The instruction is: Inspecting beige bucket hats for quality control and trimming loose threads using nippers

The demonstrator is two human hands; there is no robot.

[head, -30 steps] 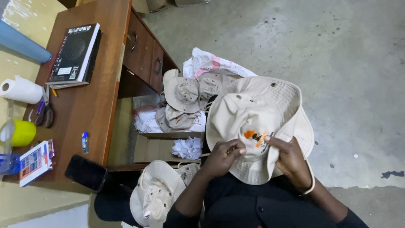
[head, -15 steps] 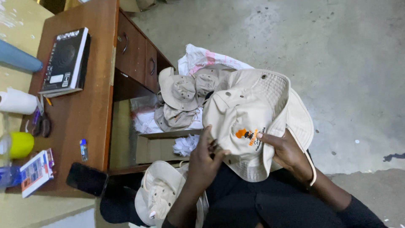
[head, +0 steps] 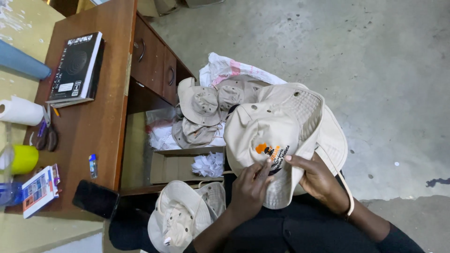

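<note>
— How many hats do you count from here?
— One beige bucket hat [head: 281, 136] in the two hands, one more hat [head: 180, 218] down by the lap, and a pile of hats [head: 201, 112] on the carton; I make out about three there, though they overlap.
— And on the table [head: 101, 122]?
— One black book [head: 75, 65], one paper roll [head: 18, 111], one yellow cup [head: 21, 159], one dark phone [head: 95, 199], one pair of scissors [head: 46, 136].
</note>
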